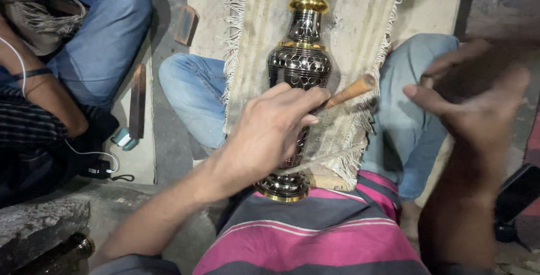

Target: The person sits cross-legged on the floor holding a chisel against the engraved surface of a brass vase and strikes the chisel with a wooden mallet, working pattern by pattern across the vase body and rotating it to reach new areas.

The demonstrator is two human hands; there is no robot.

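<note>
A tall dark metal vase point(300, 61) with engraved patterns and brass bands lies lengthwise on a fringed beige cloth point(360, 33) over my lap. My left hand point(269, 131) rests on the vase's lower body and grips a tool with a tapered wooden handle point(350, 91) that sticks out to the right. My right hand point(475, 97) is raised beside my right knee, blurred, fingers loosely curled, with nothing visible in it. The vase's round base point(283, 188) points toward my striped pink and grey shirt.
Another person in jeans sits at the upper left point(107, 33), with a white cable and a small charger on the floor point(101, 168). Flat dark bars point(137, 100) lie on a pale mat. A stone block point(39, 224) sits lower left. A dark object lies at the right edge point(517, 193).
</note>
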